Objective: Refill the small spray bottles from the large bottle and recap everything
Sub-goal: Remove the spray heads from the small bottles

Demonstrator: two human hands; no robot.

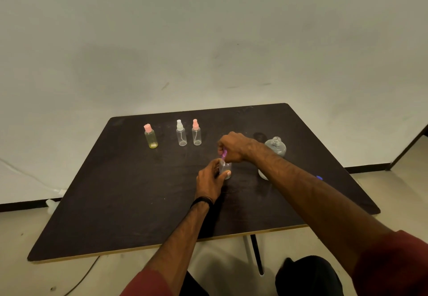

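My left hand (212, 178) grips a small clear spray bottle (225, 168) standing near the middle of the dark table (115, 203). My right hand (234, 146) is closed over its purple spray cap (224, 154) on top of the bottle. The large clear bottle (275, 148) stands uncapped just right of my right wrist, partly hidden by my forearm. Further back stand a yellowish bottle with a pink flip cap (151, 136), a clear spray bottle with a white top (181, 133) and a clear one with a pink top (196, 133).
A small blue object (319, 177) lies by the table's right edge behind my right forearm. A dark round shape (259, 136) lies on the table behind my right hand. The table stands against a pale wall; cables run on the floor at left.
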